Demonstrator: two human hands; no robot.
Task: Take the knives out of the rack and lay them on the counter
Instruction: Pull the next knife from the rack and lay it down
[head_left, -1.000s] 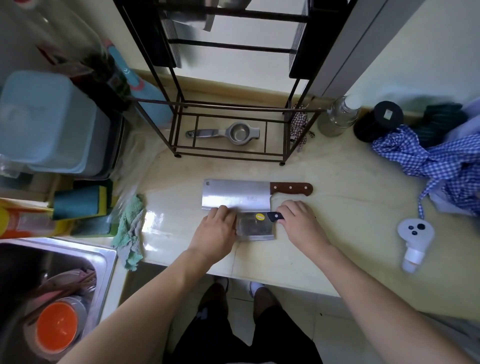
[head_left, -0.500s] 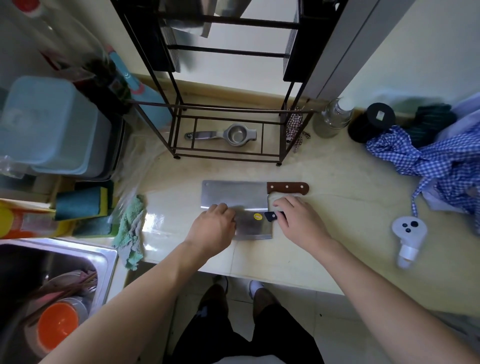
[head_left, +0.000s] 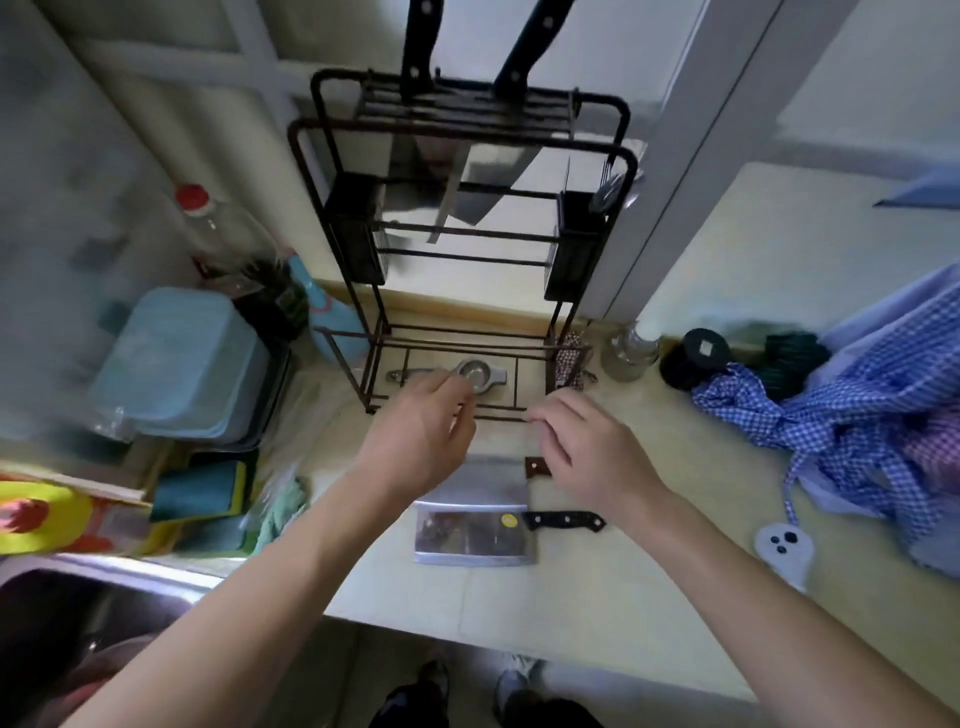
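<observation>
A black wire rack (head_left: 467, 130) stands at the back of the counter (head_left: 675, 493). Two black-handled knives stay in its top slots: the left knife (head_left: 418, 47) and the right knife (head_left: 530, 47), blades hanging down inside. Two cleavers lie flat on the counter: a wood-handled cleaver (head_left: 488, 480), mostly hidden under my hands, and a black-handled cleaver (head_left: 475, 535) nearer me. My left hand (head_left: 415, 441) and my right hand (head_left: 587, 447) hover empty above the cleavers, fingers loosely curled, in front of the rack's base.
A metal squeezer (head_left: 467, 371) lies on the rack's bottom shelf. Blue tubs (head_left: 182, 364) and sponges (head_left: 202, 491) sit left, the sink (head_left: 78, 623) at lower left. A glass bottle (head_left: 631, 351), black jar (head_left: 696, 358), checked cloth (head_left: 857, 415) and white controller (head_left: 784, 548) are to the right.
Both hands let go of the black-handled cleaver and lifted away towards the rack. The view tilted up, so the rack's top with two knives now shows.
</observation>
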